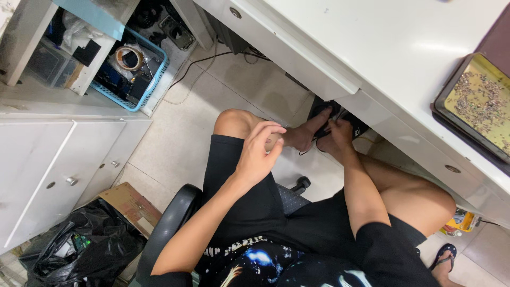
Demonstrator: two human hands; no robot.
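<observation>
I am looking down at a white desk (372,48) running across the upper right, with a black office chair (170,223) under the seated person. The left hand (257,154) is hovering over the left knee, fingers loosely curled and gripping nothing. The right hand (336,135) is reaching under the desk edge, its fingers closing on a small black object (325,112) beside the raised foot; I cannot tell what the object is.

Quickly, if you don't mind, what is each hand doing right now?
Left hand: open, fingers loosely curled, holding nothing, above the left thigh.
Right hand: closed on a dark object under the white desk; what it is cannot be told.
</observation>
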